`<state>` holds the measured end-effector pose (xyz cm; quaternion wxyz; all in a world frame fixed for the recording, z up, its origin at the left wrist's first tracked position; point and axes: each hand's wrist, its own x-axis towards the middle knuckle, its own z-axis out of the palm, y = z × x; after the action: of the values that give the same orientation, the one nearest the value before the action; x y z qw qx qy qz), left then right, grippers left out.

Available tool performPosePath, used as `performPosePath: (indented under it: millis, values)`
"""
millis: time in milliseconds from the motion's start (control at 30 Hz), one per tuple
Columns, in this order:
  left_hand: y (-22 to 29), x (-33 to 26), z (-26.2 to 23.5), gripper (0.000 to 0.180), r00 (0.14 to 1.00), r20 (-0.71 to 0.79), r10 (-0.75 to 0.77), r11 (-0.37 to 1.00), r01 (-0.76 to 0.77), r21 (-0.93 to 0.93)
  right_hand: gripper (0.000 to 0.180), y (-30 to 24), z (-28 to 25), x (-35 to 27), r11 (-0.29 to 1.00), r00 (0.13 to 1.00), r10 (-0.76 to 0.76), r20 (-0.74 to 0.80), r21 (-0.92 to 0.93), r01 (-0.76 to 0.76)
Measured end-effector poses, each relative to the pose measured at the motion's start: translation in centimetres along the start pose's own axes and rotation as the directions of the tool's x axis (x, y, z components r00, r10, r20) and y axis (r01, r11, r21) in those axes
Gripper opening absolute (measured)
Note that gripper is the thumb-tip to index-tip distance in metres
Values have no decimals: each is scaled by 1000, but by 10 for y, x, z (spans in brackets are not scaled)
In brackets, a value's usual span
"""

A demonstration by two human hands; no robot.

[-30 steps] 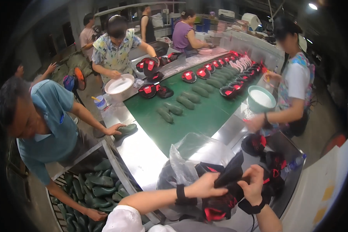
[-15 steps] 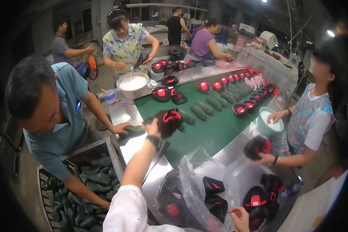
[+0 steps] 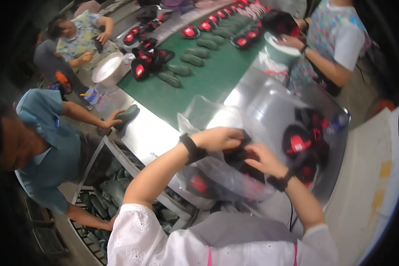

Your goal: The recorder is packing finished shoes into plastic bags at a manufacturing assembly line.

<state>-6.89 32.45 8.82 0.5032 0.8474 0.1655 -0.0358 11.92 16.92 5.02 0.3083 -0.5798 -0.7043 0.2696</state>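
Both my hands reach into a clear plastic bag [image 3: 195, 164] holding black shoe uppers with red parts. My left hand [image 3: 217, 138] has its fingers bent over the edge of a black shoe upper [image 3: 236, 155]; motion blurs the grip somewhat. Close on its right, my right hand [image 3: 266, 160] is at the same dark pieces, its thumb and fingers spread apart. The bag's folds and my hands hide most of what lies inside. More black-and-red shoe uppers [image 3: 297, 141] sit in the metal tray [image 3: 270, 95] to the right of the bag.
A green conveyor belt [image 3: 164, 102] carries rows of dark green shoe lasts [image 3: 194, 59] and uppers. At left, a co-worker's hand rests on a last [image 3: 127, 113] above a metal crate [image 3: 95, 159] of lasts. Co-workers stand by a white basin [image 3: 108, 68] and a pale green bucket [image 3: 281, 51].
My left hand has let go of a black-and-red upper over the belt and come back to the bag. My right hand has moved up into the bag. The view has swung.
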Motion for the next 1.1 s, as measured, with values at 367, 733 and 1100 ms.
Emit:
performPosePath:
  millis: [367, 733, 1100]
  values:
    - [-45, 15, 52, 103, 992, -81, -94, 797, 124, 591, 44, -21, 38, -64, 973, 787, -228, 574, 103, 207]
    - [-49, 52, 37, 46, 981, -98, -166, 875, 193, 443, 68, 58, 0, -54, 932, 966, 246, -81, -252, -259]
    - [12, -26, 41, 49, 798, -602, 36, 600, -499, -625, 75, -20, -25, -7, 673, 944, -84, -319, 680, 290]
